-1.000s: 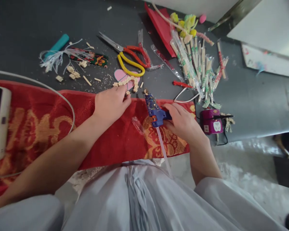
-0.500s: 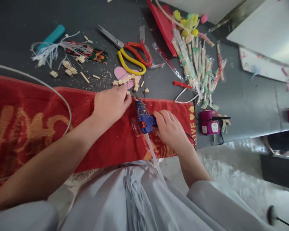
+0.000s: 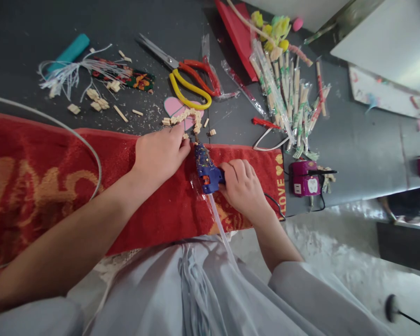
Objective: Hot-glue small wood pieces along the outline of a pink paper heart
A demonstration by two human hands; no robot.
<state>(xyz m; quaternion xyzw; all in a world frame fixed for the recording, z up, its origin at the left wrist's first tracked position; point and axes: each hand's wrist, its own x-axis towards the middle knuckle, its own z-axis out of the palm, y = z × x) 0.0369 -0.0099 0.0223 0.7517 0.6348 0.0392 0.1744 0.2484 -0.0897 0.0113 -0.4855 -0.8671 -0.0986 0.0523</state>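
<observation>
My right hand (image 3: 243, 186) is wrapped round the handle of a blue glue gun (image 3: 206, 170), and a long clear glue stick (image 3: 219, 224) trails from its rear. The gun's nozzle points up at the end of a curved row of small pale wooden pieces (image 3: 197, 119). That row lies over a pink heart-shaped piece (image 3: 173, 106). Just left of the nozzle, my left hand (image 3: 163, 151) is closed at the lower edge of the heart; what its fingertips hold, if anything, is hidden.
Scissors (image 3: 173, 63) with yellow and orange handles lie beyond the heart. A red towel (image 3: 154, 210) covers the near table edge. Wrapped sticks (image 3: 287, 88) and a purple box (image 3: 305, 178) are at right. White strings (image 3: 73, 72) and a teal roll (image 3: 73, 49) lie at left.
The glue gun has shifted slightly left and its nozzle now sits nearer the end of the curved row. My left hand has barely moved.
</observation>
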